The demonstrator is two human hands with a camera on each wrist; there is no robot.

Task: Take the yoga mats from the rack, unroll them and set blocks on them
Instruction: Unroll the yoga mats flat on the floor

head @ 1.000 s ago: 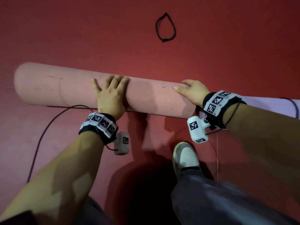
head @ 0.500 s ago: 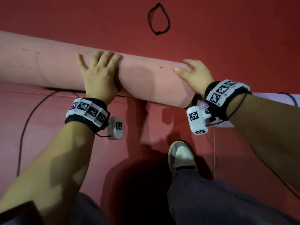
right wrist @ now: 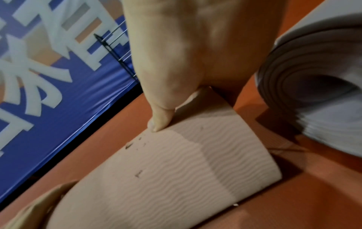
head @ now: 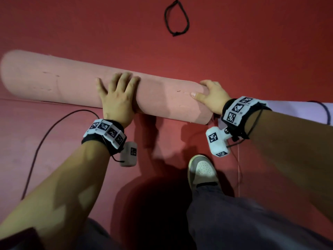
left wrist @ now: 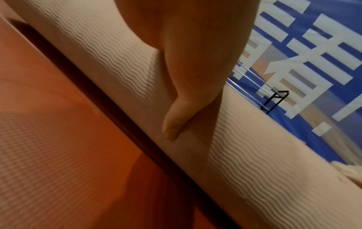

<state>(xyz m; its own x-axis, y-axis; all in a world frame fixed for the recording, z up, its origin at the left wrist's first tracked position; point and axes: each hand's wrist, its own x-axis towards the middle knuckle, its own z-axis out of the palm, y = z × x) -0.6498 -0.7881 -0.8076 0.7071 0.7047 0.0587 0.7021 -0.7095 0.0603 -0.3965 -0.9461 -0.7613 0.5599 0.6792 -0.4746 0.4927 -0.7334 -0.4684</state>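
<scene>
Black wristbands (head: pixel 104 134) with white coded tags, dark trousers (head: pixel 243 222), white sneaker (head: pixel 202 170)

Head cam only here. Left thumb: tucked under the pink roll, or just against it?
Observer: Just against it. In the left wrist view the left hand lays its thumb on the pink mat roll, above the floor line.
Operator: Lilac thing at right, flat or rolled?
Observer: Rolled. The right wrist view shows the lilac mat end-on, its spiral layers showing, apart from the pink roll's end.
Operator: Rack anywhere?
Observer: Yes, a black rack with thin wires stands beyond the roll, in front of a blue banner.
</scene>
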